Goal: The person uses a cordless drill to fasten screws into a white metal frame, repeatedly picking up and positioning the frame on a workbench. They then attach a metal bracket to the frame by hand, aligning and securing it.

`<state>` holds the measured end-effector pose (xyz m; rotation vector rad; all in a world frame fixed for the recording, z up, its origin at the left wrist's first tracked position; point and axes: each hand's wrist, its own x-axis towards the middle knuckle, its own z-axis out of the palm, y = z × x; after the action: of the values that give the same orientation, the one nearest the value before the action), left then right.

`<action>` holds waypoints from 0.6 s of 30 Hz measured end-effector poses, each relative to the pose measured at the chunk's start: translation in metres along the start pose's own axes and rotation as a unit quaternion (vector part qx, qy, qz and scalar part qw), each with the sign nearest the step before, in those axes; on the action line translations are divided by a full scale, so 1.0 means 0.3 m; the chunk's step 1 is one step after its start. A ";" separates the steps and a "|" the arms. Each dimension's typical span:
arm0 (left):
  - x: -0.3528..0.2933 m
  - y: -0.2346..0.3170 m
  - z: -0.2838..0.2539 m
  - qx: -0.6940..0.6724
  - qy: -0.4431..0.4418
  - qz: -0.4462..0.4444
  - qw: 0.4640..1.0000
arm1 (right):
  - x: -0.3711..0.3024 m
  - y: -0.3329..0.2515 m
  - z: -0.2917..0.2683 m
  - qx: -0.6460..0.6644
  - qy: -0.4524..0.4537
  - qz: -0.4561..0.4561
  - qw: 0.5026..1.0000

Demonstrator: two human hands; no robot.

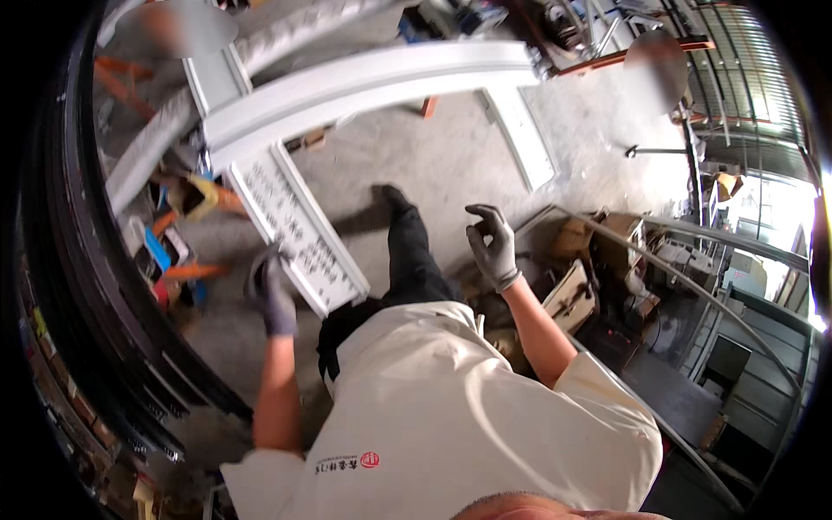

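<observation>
A white profile board, strewn with many small dark pieces that look like screws, reaches from a long white frame beam toward my body. My left hand, in a grey glove, is at the board's left edge near its close end; its fingers are blurred, and whether it touches the board is unclear. To the right, over the floor, my right hand hovers in a light grey glove. Its thumb and forefinger curve toward each other with a gap between, and nothing shows in it.
Another white profile piece extends from the beam's right end. Long dark profiles are stacked along the left. Cardboard boxes and metal bars crowd the right. Two people, their heads blurred, are at the far left and far right.
</observation>
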<state>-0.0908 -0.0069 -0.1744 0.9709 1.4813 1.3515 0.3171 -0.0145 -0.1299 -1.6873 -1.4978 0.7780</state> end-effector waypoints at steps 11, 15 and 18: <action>-0.359 -0.013 0.291 -0.009 0.310 -0.094 0.946 | 1.634 0.029 -0.109 -0.411 -0.017 -0.168 0.896; -0.450 0.064 0.413 -0.033 0.393 -0.137 0.909 | 1.840 0.180 0.094 -0.458 -0.262 -0.148 0.836; -0.476 0.076 0.428 0.031 0.397 -0.124 0.909 | 1.963 0.295 0.120 -0.444 -0.277 -0.126 0.843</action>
<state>0.0748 -0.1005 -0.1395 0.2199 2.1664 1.5958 0.4151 0.5692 -0.2049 -1.8879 -2.7328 0.4465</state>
